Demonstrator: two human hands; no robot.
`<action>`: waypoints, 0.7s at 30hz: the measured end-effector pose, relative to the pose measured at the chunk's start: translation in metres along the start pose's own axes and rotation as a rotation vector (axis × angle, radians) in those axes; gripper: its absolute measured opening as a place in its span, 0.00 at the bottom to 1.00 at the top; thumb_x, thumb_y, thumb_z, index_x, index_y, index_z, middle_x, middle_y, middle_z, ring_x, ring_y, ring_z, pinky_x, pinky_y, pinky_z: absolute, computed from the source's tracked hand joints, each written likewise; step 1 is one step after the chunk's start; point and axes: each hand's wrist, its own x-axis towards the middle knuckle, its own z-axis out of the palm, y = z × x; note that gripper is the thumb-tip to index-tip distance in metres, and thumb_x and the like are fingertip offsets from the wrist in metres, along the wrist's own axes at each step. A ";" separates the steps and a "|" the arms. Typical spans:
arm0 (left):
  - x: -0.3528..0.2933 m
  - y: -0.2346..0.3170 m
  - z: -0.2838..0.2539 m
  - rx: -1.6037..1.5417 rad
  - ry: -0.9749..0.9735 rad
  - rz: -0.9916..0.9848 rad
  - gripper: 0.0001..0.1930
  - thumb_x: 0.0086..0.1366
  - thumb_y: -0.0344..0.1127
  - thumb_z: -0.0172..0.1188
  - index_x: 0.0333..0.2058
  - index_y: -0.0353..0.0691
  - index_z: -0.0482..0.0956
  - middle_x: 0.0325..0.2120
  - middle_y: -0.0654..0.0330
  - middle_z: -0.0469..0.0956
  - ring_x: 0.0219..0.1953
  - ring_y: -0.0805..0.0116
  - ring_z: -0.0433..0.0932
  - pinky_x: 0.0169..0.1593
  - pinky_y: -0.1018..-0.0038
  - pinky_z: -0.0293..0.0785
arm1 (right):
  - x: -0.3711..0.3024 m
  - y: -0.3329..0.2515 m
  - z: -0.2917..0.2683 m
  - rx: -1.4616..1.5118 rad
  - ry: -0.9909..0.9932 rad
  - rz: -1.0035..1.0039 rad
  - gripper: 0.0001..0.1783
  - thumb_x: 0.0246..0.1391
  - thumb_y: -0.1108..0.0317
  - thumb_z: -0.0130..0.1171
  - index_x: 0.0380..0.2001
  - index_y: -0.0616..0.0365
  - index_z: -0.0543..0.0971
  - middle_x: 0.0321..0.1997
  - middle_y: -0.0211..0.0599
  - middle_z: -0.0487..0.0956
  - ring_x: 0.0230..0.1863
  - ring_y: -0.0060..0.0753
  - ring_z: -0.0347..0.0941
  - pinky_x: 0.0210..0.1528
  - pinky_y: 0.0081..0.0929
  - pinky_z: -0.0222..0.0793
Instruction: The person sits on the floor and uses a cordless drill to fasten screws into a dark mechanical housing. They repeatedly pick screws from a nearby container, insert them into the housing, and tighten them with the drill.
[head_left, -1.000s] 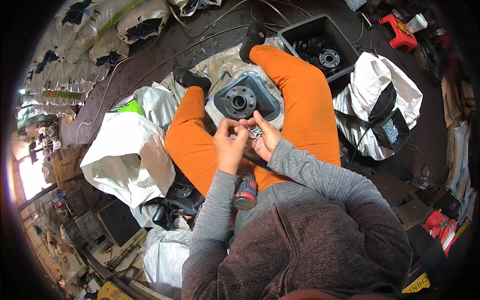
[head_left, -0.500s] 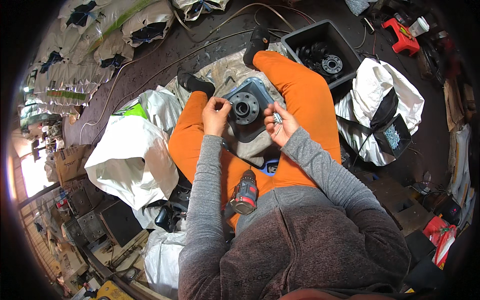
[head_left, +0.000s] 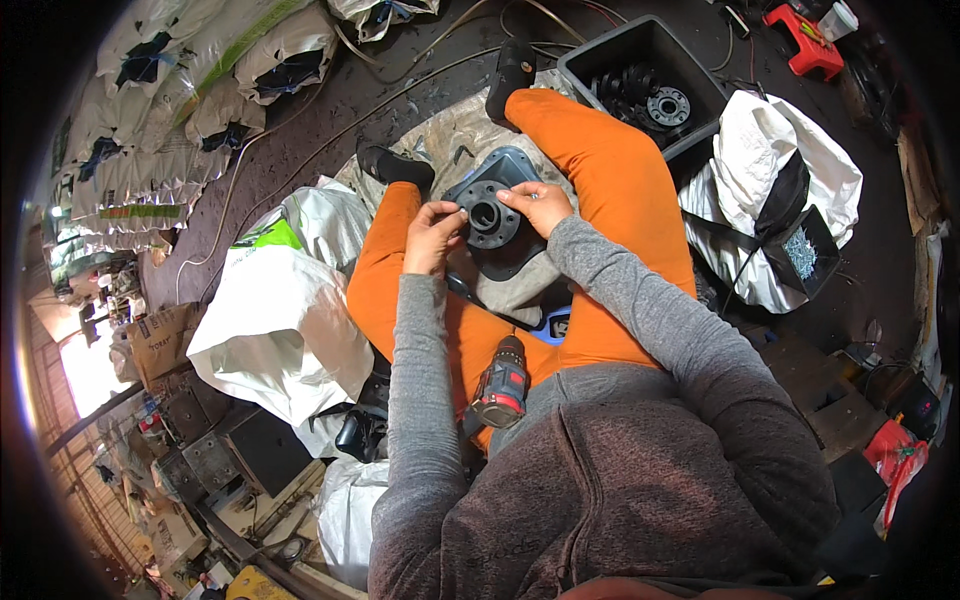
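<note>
My right hand (head_left: 541,207) is now joining my left hand (head_left: 431,238) at the drilled flange (head_left: 506,222) between my legs (head_left: 605,135), probably working both sides. They're touching its rim, apart; whether they're pinching anything, I can't tell.

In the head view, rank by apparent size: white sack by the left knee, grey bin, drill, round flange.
1. White sack
2. Grey bin
3. Drill and round flange: smallest, too alike to rank.
</note>
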 end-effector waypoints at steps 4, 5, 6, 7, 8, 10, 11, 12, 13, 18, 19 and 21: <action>-0.026 0.022 0.000 -0.083 -0.002 -0.003 0.18 0.57 0.28 0.66 0.45 0.39 0.74 0.39 0.61 0.79 0.39 0.70 0.79 0.41 0.70 0.75 | -0.017 -0.026 -0.002 -0.065 -0.092 -0.137 0.17 0.49 0.57 0.69 0.33 0.62 0.84 0.30 0.31 0.81 0.32 0.19 0.75 0.38 0.19 0.70; -0.026 0.019 -0.005 -0.094 -0.011 -0.045 0.18 0.57 0.28 0.66 0.46 0.40 0.74 0.40 0.62 0.79 0.39 0.70 0.79 0.41 0.70 0.75 | -0.018 -0.027 -0.001 -0.051 -0.106 -0.131 0.17 0.49 0.58 0.69 0.33 0.62 0.84 0.30 0.31 0.81 0.32 0.19 0.74 0.39 0.19 0.70; -0.027 0.016 -0.009 -0.106 -0.019 -0.087 0.18 0.57 0.29 0.66 0.46 0.40 0.74 0.40 0.62 0.79 0.39 0.70 0.79 0.42 0.69 0.75 | -0.019 -0.028 0.000 -0.037 -0.120 -0.124 0.17 0.49 0.58 0.69 0.32 0.62 0.84 0.30 0.30 0.81 0.32 0.20 0.74 0.39 0.20 0.70; -0.027 0.017 -0.007 -0.117 -0.034 -0.130 0.18 0.58 0.30 0.66 0.47 0.40 0.74 0.41 0.62 0.79 0.40 0.70 0.78 0.42 0.69 0.75 | -0.018 -0.027 -0.001 -0.024 -0.127 -0.118 0.17 0.49 0.58 0.69 0.32 0.62 0.84 0.30 0.30 0.81 0.32 0.20 0.74 0.39 0.20 0.70; -0.026 0.018 -0.004 -0.137 -0.034 -0.135 0.17 0.58 0.31 0.66 0.46 0.40 0.74 0.40 0.63 0.79 0.40 0.70 0.78 0.42 0.69 0.75 | -0.016 -0.026 -0.001 -0.015 -0.116 -0.116 0.17 0.49 0.58 0.69 0.32 0.62 0.84 0.30 0.30 0.81 0.32 0.20 0.74 0.39 0.20 0.70; -0.022 0.020 0.005 -0.175 -0.035 -0.147 0.17 0.59 0.33 0.66 0.45 0.41 0.75 0.38 0.64 0.80 0.39 0.70 0.78 0.42 0.69 0.75 | -0.009 -0.024 -0.004 0.004 -0.093 -0.112 0.16 0.49 0.58 0.69 0.32 0.62 0.84 0.30 0.30 0.81 0.32 0.20 0.73 0.39 0.21 0.70; -0.020 0.020 0.006 -0.167 -0.024 -0.155 0.17 0.58 0.34 0.66 0.46 0.40 0.74 0.36 0.64 0.80 0.37 0.70 0.78 0.40 0.69 0.75 | -0.005 -0.019 -0.003 0.030 -0.090 -0.097 0.18 0.49 0.56 0.69 0.32 0.62 0.84 0.30 0.32 0.81 0.32 0.22 0.74 0.40 0.22 0.70; -0.018 0.019 0.007 -0.159 -0.013 -0.163 0.18 0.58 0.34 0.67 0.46 0.40 0.74 0.34 0.64 0.80 0.35 0.71 0.78 0.39 0.70 0.75 | 0.000 -0.013 -0.001 0.056 -0.087 -0.081 0.19 0.48 0.54 0.69 0.32 0.61 0.84 0.30 0.34 0.82 0.32 0.24 0.74 0.40 0.24 0.70; -0.015 0.017 0.007 -0.151 -0.003 -0.171 0.18 0.58 0.34 0.67 0.46 0.39 0.74 0.32 0.65 0.80 0.32 0.71 0.78 0.37 0.70 0.75 | 0.002 -0.012 0.000 0.080 -0.083 -0.066 0.21 0.47 0.52 0.69 0.32 0.60 0.84 0.30 0.36 0.82 0.32 0.26 0.75 0.40 0.26 0.70; -0.005 0.002 -0.007 -0.072 -0.032 -0.141 0.13 0.60 0.40 0.64 0.41 0.41 0.78 0.37 0.64 0.79 0.38 0.70 0.77 0.43 0.68 0.72 | 0.007 -0.003 0.004 0.133 -0.097 -0.053 0.21 0.47 0.51 0.69 0.30 0.60 0.84 0.29 0.36 0.82 0.33 0.26 0.75 0.41 0.27 0.70; -0.004 0.002 -0.007 -0.069 -0.045 -0.130 0.13 0.61 0.40 0.64 0.41 0.41 0.78 0.37 0.64 0.79 0.39 0.70 0.77 0.43 0.68 0.72 | 0.007 -0.002 0.004 0.159 -0.103 -0.045 0.21 0.47 0.50 0.69 0.30 0.60 0.84 0.29 0.36 0.82 0.34 0.26 0.75 0.41 0.27 0.70; -0.006 -0.001 -0.003 -0.081 -0.031 -0.097 0.14 0.61 0.40 0.64 0.42 0.41 0.78 0.37 0.63 0.79 0.39 0.71 0.76 0.43 0.69 0.71 | 0.007 0.000 0.002 0.081 -0.083 -0.073 0.24 0.46 0.48 0.69 0.32 0.60 0.84 0.31 0.39 0.82 0.35 0.30 0.76 0.43 0.29 0.70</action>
